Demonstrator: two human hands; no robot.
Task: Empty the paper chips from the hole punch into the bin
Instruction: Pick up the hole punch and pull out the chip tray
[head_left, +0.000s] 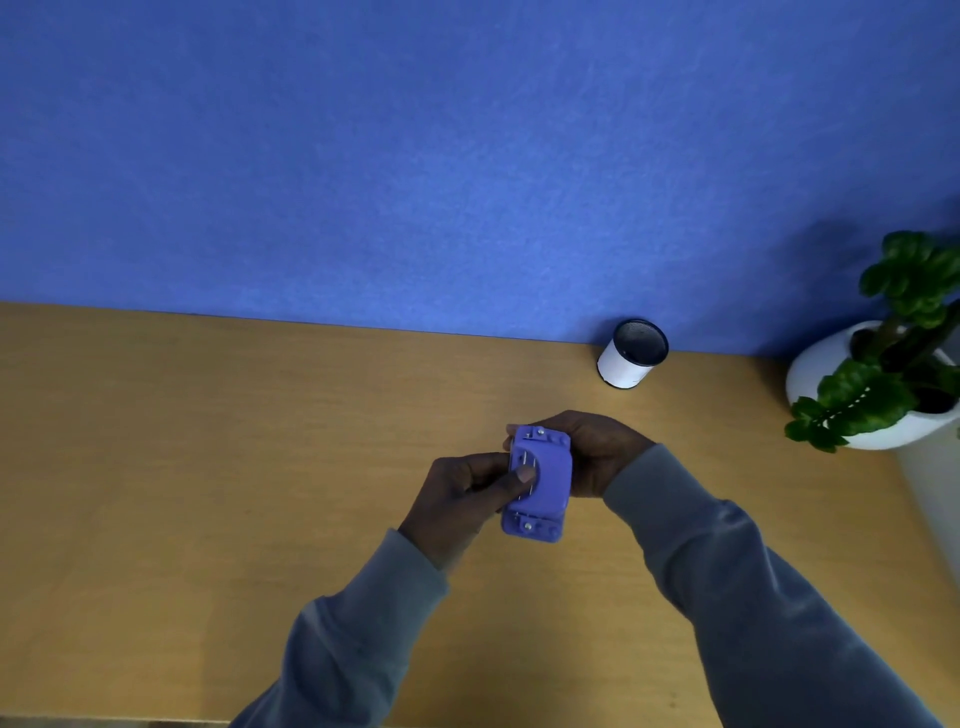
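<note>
A purple hole punch (545, 486) is held above the wooden desk, turned so one broad face with metal pins looks up at me. My left hand (460, 501) grips its left side, thumb pressed on that face. My right hand (597, 449) wraps around its right side from behind. The bin, a small white cylinder with a dark mesh inside (631, 354), stands at the back of the desk against the blue wall, beyond and to the right of my hands. No paper chips are visible.
A potted green plant in a white pot (852, 415) stands at the desk's right end. The wooden desk (208, 467) stretches left of my hands. A blue felt wall (415, 156) rises behind it.
</note>
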